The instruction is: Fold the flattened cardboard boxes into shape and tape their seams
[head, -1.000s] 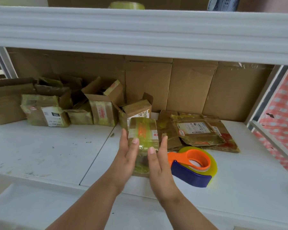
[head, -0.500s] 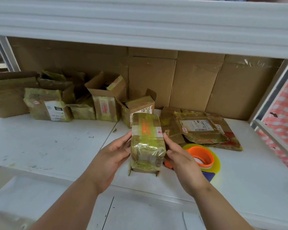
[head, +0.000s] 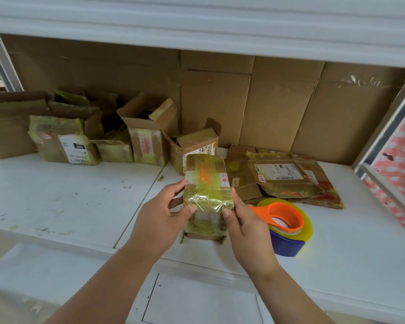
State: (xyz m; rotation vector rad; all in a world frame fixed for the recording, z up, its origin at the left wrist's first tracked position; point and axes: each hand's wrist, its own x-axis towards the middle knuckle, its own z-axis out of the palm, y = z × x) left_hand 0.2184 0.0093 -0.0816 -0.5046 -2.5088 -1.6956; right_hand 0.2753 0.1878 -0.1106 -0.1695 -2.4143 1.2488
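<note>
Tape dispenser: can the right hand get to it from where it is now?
Probably yes. The tape dispenser lies on the shelf right beside the right hand, with nothing between them, but that hand and the left hand both grip the taped box, so it must let go first.

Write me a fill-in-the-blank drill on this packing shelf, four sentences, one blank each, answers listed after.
1. The small taped box is held by ____ hands, the left hand and the right hand.
2. The tape dispenser has an ____ handle.
3. The dispenser lies on the white shelf to the ____ of the held box.
4. The flattened boxes lie ____ the dispenser.

Answers: both; orange; right; behind
</note>
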